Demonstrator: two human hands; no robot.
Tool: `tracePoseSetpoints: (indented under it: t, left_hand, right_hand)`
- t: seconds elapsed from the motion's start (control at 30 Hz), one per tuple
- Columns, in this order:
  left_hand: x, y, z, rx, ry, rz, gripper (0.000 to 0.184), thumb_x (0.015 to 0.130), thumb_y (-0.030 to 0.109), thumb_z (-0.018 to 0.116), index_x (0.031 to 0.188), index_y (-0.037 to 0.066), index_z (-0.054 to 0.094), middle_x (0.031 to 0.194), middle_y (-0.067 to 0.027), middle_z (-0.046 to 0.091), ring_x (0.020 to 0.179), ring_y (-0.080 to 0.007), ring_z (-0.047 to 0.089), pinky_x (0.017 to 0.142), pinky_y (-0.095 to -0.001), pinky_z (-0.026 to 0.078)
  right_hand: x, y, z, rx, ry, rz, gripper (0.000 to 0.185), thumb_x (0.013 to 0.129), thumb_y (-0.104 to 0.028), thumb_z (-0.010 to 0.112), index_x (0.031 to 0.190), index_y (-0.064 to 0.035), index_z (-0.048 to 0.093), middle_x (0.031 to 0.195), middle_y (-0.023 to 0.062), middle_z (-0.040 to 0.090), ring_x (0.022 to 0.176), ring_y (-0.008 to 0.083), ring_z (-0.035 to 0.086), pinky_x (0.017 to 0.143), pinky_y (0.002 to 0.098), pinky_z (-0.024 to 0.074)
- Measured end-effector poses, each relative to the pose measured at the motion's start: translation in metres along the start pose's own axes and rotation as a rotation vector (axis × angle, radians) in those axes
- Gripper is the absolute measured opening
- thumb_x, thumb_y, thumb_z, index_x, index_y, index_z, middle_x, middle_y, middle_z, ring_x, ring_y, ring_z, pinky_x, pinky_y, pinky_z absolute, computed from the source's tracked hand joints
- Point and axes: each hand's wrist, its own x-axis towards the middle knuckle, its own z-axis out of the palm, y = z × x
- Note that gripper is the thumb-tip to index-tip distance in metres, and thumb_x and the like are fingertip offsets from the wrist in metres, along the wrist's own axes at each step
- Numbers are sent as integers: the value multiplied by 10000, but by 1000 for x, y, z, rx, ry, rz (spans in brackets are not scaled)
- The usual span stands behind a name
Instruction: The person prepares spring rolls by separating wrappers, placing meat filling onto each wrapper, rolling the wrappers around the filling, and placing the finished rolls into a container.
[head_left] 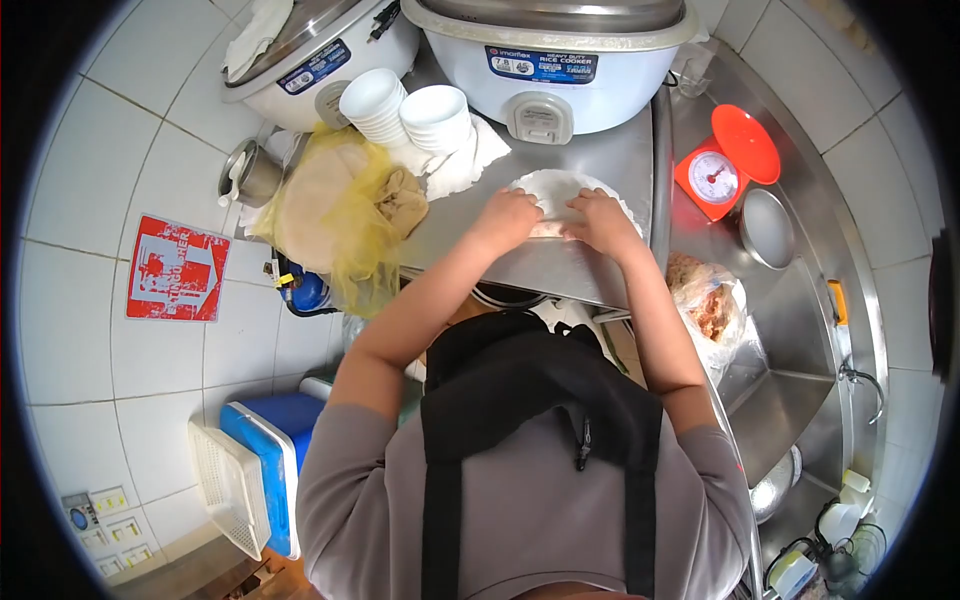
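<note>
At the left of the metal table (460,225), a yellow mesh (365,262) lies over a pale, rounded item, with two stacks of white bowls (405,112) on a white cloth (470,165) just beyond. To the right, near the table's front edge, the left hand (510,217) and then the right hand (603,222), apart from each other, curl their fingers onto the near part of a round white sheet (562,187) lying flat beyond them, though whether either pinches it I cannot tell. Farther right are a plastic bag of reddish food (712,308) and a red scale (709,184).
</note>
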Motion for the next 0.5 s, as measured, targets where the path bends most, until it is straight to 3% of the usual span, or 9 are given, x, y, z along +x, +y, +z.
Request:
tracePoseSetpoints:
  t: [0.07, 0.17, 0.23, 0.27, 0.3, 0.4, 0.5]
  left_hand:
    - [5, -15, -7, 88, -122, 30, 198, 746, 3, 510, 865, 75, 651, 835, -75, 597, 856, -286, 580, 766, -399, 457]
    - [23, -33, -6, -273, -116, -89, 200, 790, 26, 494, 922, 51, 642, 891, -88, 630, 879, -279, 612, 817, -388, 468]
    - [47, -39, 16, -745, -55, -86, 215, 850, 68, 465, 989, 37, 626, 990, -99, 636, 971, -248, 601, 884, -358, 446]
    - [56, -38, 27, -980, -19, -83, 227, 881, 89, 450, 1022, 31, 619, 1040, -105, 639, 1016, -233, 595, 917, -343, 436]
    - [60, -37, 32, -1054, -52, -98, 246, 901, 109, 436, 1056, 27, 609, 1081, -106, 629, 1052, -214, 577, 938, -328, 420]
    - [67, -41, 41, -1348, -154, -186, 337, 966, 219, 389, 1156, 24, 586, 1183, -94, 594, 1163, -163, 505, 1021, -294, 341]
    - [62, -44, 50, -1326, -157, -157, 414, 985, 306, 347, 1160, 24, 594, 1212, -93, 583, 1196, -179, 481, 1055, -317, 303]
  right_hand:
    - [-4, 5, -3, 8, 31, 4, 395, 683, -192, 728, 1030, -25, 640, 1051, 115, 596, 1008, 309, 541, 873, 399, 439]
    - [4, 2, 6, 121, 54, -30, 301, 705, -171, 698, 956, -14, 646, 1015, 152, 602, 980, 331, 555, 853, 410, 448]
    - [17, -25, 14, 163, -109, -94, 320, 731, -136, 677, 1010, 13, 624, 1013, 186, 603, 986, 358, 556, 868, 413, 440]
    - [25, -24, 41, 188, -59, -146, 294, 737, -112, 655, 999, 16, 620, 1011, 198, 598, 979, 360, 558, 868, 416, 441]
    - [32, -37, 46, 159, -235, -51, 292, 723, -83, 660, 994, 14, 608, 1042, 189, 588, 1010, 352, 543, 892, 420, 429]
    - [27, -50, 62, 55, -43, -170, 326, 694, -59, 678, 1004, -4, 592, 1104, 162, 565, 1072, 338, 508, 922, 420, 410]
    - [28, -51, 69, 50, -77, -180, 347, 686, -69, 687, 1016, -18, 592, 1136, 142, 551, 1091, 331, 498, 939, 417, 401]
